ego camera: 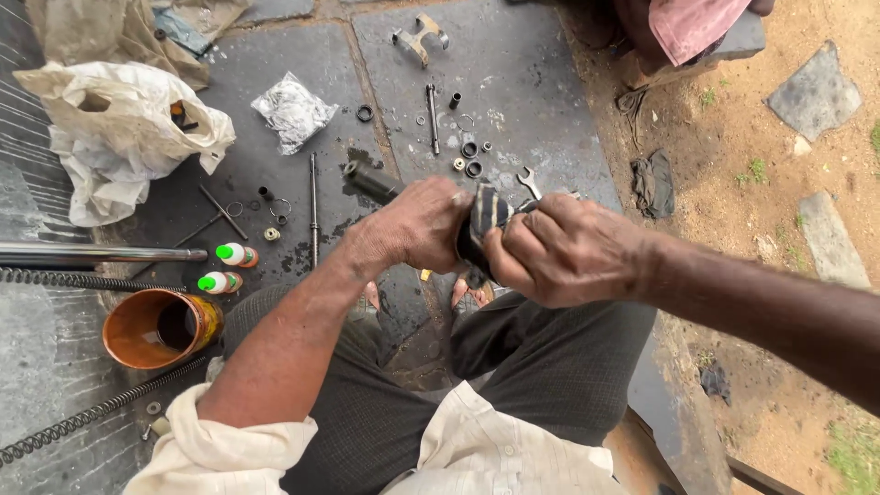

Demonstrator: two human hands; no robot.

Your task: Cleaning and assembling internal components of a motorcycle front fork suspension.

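My left hand point(417, 225) is closed around a dark metal tube point(369, 180) whose oily end sticks out to the upper left. My right hand point(559, 249) grips a black ribbed part point(486, 213) fitted on the tube's other end, right against my left hand. Both hands are held above my knees, over the wet stone slab point(275, 165). What lies under the fingers is hidden.
Small rings, washers and a spanner point(529, 181) lie on the slab beyond my hands, with thin rods point(432, 117), a crumpled plastic bag point(293, 110) and two green-capped bottles point(236, 254). An orange tin point(160, 326), long springs point(92, 414) and a chrome tube point(101, 254) are at left. Bare earth at right.
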